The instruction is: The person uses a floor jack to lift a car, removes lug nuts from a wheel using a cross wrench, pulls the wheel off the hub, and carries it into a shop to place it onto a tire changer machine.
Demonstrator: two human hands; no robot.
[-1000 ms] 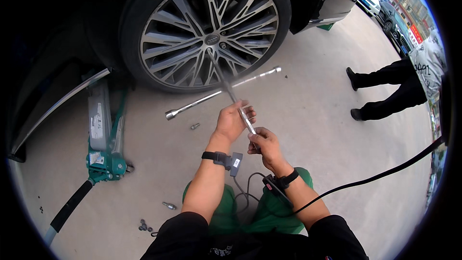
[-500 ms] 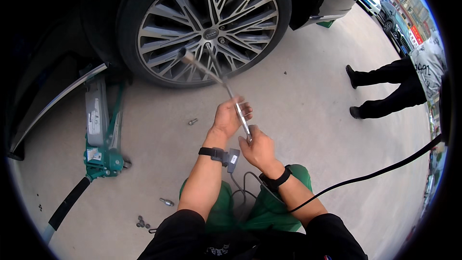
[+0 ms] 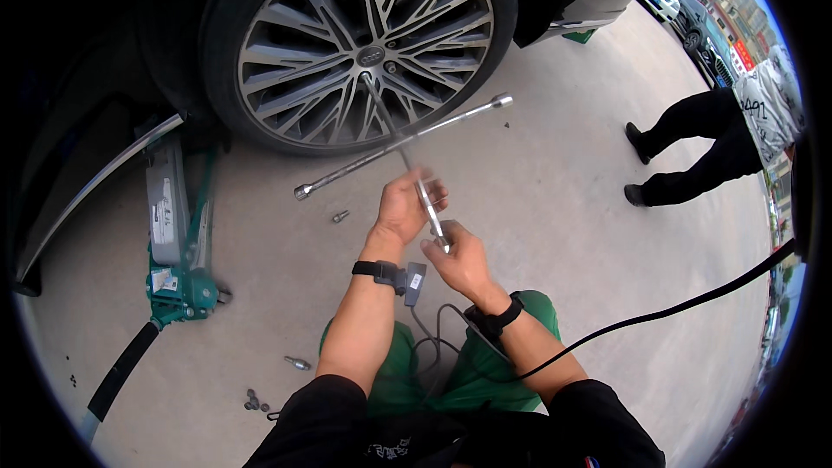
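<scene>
Both my hands are at the near arm of a cross wrench [image 3: 399,146], its far end set against the wheel [image 3: 371,55].
My right hand [image 3: 461,260] is closed around the arm's near end; my left hand [image 3: 404,210] curls about the same arm higher up (its fingers are blurred, so I cannot tell how firmly they grip). The crossbar slants in front of the tire, its right end higher in view. A metal bolt [image 3: 341,217] lies on the pavement [image 3: 607,286] left of my left hand, and a green-and-grey jack [image 3: 165,208] stands further left.
</scene>
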